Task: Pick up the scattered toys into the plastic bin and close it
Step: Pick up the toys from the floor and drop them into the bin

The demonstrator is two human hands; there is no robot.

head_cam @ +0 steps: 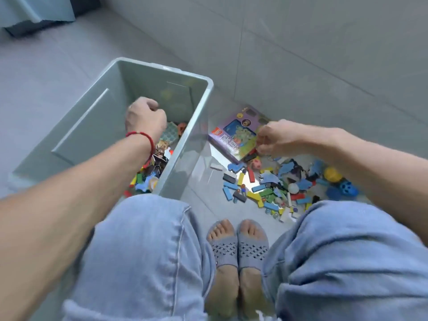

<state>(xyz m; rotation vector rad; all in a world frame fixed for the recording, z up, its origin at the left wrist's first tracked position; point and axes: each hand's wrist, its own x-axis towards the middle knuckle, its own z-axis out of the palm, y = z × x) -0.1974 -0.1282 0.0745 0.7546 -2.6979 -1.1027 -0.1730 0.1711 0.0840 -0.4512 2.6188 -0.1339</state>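
Open bin [203, 112] mouth; toy pile [278, 184] beside.

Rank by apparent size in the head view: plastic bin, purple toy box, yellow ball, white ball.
1. plastic bin, by far the largest.
2. purple toy box, partly covered by the right hand.
3. yellow ball.
4. white ball, slightly smaller than the yellow one; both are partly buried among loose pieces, so that gap is unsure.

Bare forearms, no sleeves. A thin red string bracelet [148, 137] circles the left wrist, left of centre. Faded light-blue jeans [143, 251] fill the bottom, with grey-blue perforated open-toe slippers [238, 249] at lower centre.
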